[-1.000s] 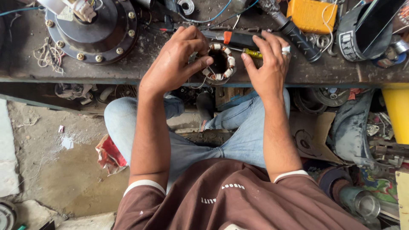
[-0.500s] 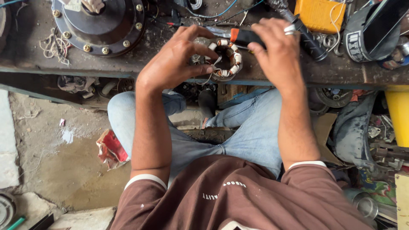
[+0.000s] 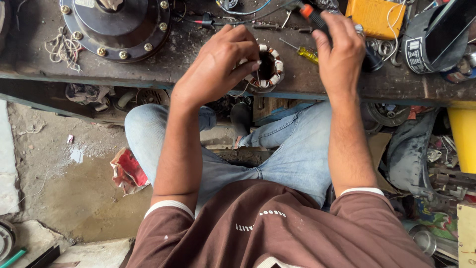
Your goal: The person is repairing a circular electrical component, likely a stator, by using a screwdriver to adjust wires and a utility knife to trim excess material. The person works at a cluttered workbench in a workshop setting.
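Left hand was closed around the near rim of a small wound stator ring, fingertips curled over its copper-and-white coils, pinning it at the front edge of the workbench. Right hand was clamped on a black-handled tool with an orange collar; the working end was hidden behind the hand, so its kind could not be told.

Change since half a second earlier: then both hands cupped the ring between them, raised a little toward the camera. By this moment the right hand had left the ring and risen to the tool, leaving the ring to the left hand alone. Judged: handling had given way to tool work, the ring steadied for it.

Just right of the ring lay a yellow-handled screwdriver. Farther out: a large round black motor housing with brass bolts at the left, a yellow box behind the right hand, loose wires along the back.
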